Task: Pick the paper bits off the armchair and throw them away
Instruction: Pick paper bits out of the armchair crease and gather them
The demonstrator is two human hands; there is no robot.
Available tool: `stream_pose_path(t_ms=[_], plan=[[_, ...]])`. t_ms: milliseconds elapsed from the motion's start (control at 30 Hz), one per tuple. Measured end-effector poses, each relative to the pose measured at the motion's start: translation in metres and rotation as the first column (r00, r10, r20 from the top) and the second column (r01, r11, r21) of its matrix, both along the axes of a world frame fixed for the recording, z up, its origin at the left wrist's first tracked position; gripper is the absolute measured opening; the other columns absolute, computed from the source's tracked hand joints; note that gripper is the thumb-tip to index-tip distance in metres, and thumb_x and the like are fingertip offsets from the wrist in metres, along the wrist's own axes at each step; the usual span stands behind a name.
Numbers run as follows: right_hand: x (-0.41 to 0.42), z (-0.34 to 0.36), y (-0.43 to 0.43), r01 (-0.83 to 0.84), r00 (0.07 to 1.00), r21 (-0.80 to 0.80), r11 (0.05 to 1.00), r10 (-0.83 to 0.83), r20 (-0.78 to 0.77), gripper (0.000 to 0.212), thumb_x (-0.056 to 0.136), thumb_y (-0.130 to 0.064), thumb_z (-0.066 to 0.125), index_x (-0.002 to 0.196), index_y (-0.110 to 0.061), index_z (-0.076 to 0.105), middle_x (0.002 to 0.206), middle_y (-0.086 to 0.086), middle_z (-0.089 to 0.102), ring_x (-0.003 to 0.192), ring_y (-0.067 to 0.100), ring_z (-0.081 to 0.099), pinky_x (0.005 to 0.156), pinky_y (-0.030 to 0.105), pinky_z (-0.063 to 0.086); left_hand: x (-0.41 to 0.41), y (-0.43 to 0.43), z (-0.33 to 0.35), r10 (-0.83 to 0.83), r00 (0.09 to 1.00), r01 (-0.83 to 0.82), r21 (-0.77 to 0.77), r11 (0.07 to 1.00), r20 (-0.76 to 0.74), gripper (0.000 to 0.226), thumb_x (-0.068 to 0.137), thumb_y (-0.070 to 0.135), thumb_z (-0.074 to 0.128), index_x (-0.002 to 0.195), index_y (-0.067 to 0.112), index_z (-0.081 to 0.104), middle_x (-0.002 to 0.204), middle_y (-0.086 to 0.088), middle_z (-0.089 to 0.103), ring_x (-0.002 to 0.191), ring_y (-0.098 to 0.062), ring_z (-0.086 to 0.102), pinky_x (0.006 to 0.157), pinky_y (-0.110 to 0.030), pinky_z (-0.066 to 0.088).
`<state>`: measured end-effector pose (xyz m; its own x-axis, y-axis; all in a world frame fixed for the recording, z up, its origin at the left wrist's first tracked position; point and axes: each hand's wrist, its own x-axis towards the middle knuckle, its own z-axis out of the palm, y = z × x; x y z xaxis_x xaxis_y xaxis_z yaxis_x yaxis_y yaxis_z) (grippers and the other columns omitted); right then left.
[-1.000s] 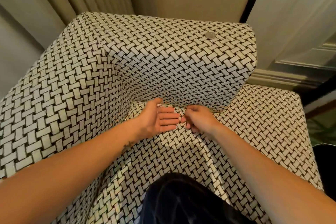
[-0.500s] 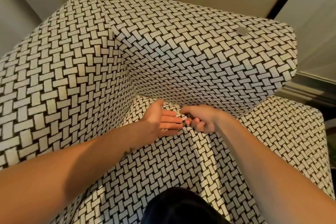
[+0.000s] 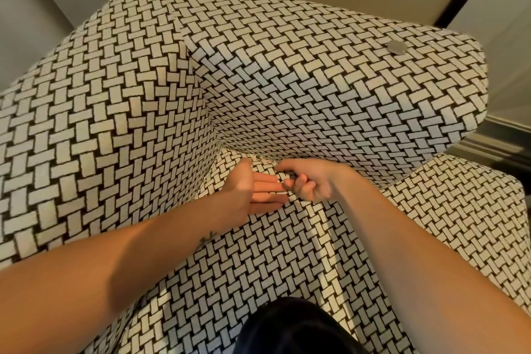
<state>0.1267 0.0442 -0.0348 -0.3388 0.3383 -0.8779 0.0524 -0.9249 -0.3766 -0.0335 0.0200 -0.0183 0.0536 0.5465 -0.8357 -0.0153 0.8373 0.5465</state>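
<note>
I see the left hand [image 3: 250, 189] flat and spread on the armchair [image 3: 316, 89] seat, palm facing right. My right hand [image 3: 309, 181] pinches at paper bits [image 3: 265, 158] in the far crease. No writing readable.

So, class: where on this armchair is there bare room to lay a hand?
Bare: seat cushion between the two forearms, and the side piece right of the right hand. Crowded: the back crease, where the left hand and right hand meet.
</note>
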Motion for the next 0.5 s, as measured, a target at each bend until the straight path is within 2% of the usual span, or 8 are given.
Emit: stream_pose_path(t_ms=[100, 200, 367, 500], plan=[[-0.001, -0.007, -0.004, 0.062, 0.998, 0.056, 0.997, -0.063, 0.022, 0.022, 0.105, -0.024, 0.051, 0.088, -0.011, 0.049, 0.046, -0.005, 0.048, 0.028, 0.001, 0.032, 0.026, 0.010, 0.021, 0.001, -0.003, -0.001, -0.025, 1.000, 0.025, -0.002, 1.000, -0.012, 0.075, 0.109, 0.050, 0.021, 0.099, -0.006, 0.071, 0.083, -0.023, 0.077, 0.080, -0.037, 0.077, 0.083, -0.047, 0.063], [0.006, -0.015, -0.010, 0.113, 0.993, 0.115, 0.987, -0.108, -0.045, 0.011, 0.104, -0.018, 0.051, 0.097, -0.010, 0.049, 0.052, -0.004, 0.048, 0.031, 0.000, 0.031, 0.028, 0.010, 0.020, 0.001, -0.005, -0.003, -0.033, 0.999, 0.033, 0.002, 0.999, 0.006, 0.075, 0.109, 0.049, 0.020, 0.100, -0.006, 0.070, 0.084, -0.024, 0.077, 0.079, -0.036, 0.077, 0.084, -0.045, 0.062], [0.009, -0.019, -0.016, 0.161, 0.983, 0.185, 0.970, -0.141, -0.118, 0.013, 0.104, -0.011, 0.050, 0.094, -0.013, 0.043, 0.055, -0.004, 0.048, 0.033, 0.001, 0.030, 0.029, 0.011, 0.020, 0.000, -0.003, -0.006, -0.041, 0.999, 0.041, -0.007, 0.999, 0.024, 0.078, 0.109, 0.051, 0.019, 0.100, -0.006, 0.071, 0.086, -0.025, 0.077, 0.080, -0.037, 0.077, 0.081, -0.042, 0.063], [0.003, -0.019, -0.011, 0.119, 0.993, 0.181, 0.976, -0.118, -0.020, 0.010, 0.104, -0.016, 0.053, 0.097, -0.008, 0.051, 0.058, -0.001, 0.054, 0.035, 0.002, 0.032, 0.028, 0.011, 0.021, 0.000, -0.002, -0.007, -0.027, 0.999, 0.027, -0.016, 1.000, 0.039, 0.080, 0.109, 0.053, 0.019, 0.097, -0.007, 0.072, 0.086, -0.024, 0.077, 0.078, -0.036, 0.077, 0.080, -0.041, 0.063]])
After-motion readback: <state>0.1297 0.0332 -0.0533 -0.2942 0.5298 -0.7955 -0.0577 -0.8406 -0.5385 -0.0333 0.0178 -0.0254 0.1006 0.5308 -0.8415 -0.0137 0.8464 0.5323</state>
